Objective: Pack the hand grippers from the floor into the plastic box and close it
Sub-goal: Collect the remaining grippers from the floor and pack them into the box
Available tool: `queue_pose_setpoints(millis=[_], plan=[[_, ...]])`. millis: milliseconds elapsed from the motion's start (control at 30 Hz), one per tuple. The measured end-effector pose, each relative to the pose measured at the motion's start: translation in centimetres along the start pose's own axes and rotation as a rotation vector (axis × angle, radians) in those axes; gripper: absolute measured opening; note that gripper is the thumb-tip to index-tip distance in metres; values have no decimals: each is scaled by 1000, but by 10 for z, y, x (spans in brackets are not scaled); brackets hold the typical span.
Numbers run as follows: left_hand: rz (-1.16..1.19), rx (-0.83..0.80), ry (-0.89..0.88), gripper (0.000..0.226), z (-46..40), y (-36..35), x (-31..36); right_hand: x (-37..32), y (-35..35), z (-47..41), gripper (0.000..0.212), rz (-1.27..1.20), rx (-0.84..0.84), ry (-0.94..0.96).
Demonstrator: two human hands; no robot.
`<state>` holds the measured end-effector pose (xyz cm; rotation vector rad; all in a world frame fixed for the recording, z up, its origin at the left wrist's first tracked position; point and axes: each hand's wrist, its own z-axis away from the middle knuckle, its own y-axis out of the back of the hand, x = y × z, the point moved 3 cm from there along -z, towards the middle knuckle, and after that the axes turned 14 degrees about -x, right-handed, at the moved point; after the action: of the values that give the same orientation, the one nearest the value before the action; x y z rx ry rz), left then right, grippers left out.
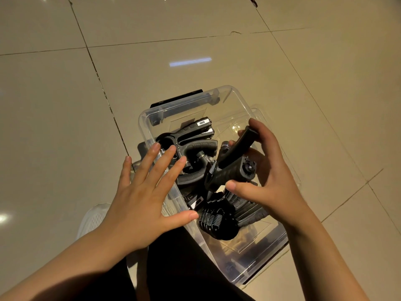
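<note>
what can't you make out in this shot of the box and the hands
Head view:
- Count of hand grippers in the plastic box: they overlap, hands cover some.
- Lid: none clearly seen.
- Right hand hides part of its gripper.
- Left hand contact with the box: unclear.

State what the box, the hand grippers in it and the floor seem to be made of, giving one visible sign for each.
Box: clear, glossy plastic; its contents show through the walls. Hand grippers: matt black, probably plastic or rubber, with ribbed handles; small bright parts that look like metal. Floor: glossy beige tiles, likely ceramic, with dark grout lines and light reflections.
</note>
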<state>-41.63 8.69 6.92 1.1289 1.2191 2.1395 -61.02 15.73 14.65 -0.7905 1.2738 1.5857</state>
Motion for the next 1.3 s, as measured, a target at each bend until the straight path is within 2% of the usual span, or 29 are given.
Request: queue_pose_setpoints(millis=[167,400,500,633,833,900,967,1067,1167,1267,1300], plan=[[17,2,4,91,0,0,0,-1,-4,-17,102,-96,-65,50],[36,1,3,90,0,0,-1,45,13,7,108,-30,-257,-198],[22,1,-4,90,1,1,0,58,18,27,105,127,-273,-346],[23,-1,5,91,1,1,0,70,10,28,105,542,-283,-463],[3,-12,9,91,0,0,0,66,-15,8,101,818,-323,-358],[2,-14,9,91,0,1,0,63,-26,1,94,950,-295,-342],[7,-10,8,91,0,1,0,62,-32,-5,84,978,-273,-321],[11,-10,5,91,1,1,-1,50,-17,-3,76,976,-273,-263],[6,-13,0,90,0,1,-1,34,19,9,64,1060,-233,-107],[21,-16,4,90,1,1,-1,33,33,23,50,1110,-345,1],[23,-15,3,90,1,1,-1,38,30,27,54,1135,-405,14]])
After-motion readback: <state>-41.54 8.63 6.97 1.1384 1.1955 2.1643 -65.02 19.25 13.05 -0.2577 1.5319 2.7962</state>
